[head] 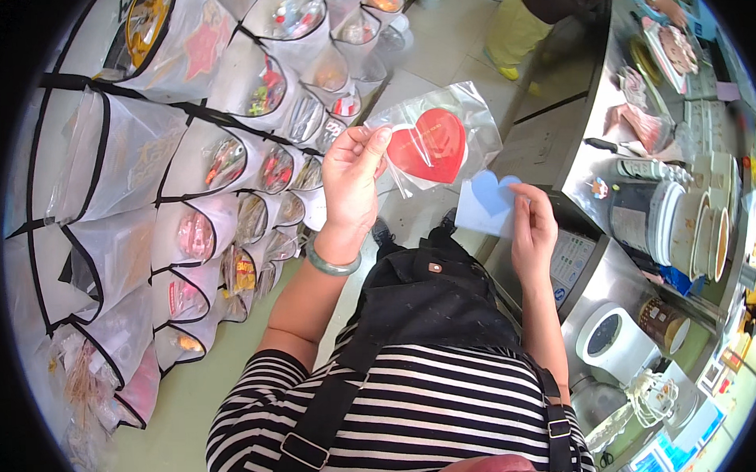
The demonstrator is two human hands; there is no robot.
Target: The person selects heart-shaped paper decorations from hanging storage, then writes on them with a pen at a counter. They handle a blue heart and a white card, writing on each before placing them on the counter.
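Observation:
My left hand [358, 173], a jade-like bangle at its wrist, pinches the edge of a clear plastic bag [479, 117] between thumb and fingers. Inside that bag lies a red heart-shaped card [430, 147] with some writing on it. Lower and to the right, my right hand [535, 221] grips a pale translucent packet [475, 211] by its right edge. A blue heart-shaped piece [492, 193] shows in this packet. Both are held up in front of me above the floor, the blue one just below the red one's bag.
A hanging organizer [125, 157] with several stuffed clear pockets covers the left wall. Along the right runs a steel counter [575, 166] with a knife [601, 144], stacked tubs [655, 220] and a whisk attachment [655, 395]. Another person's hand [668, 10] is at the counter's far end.

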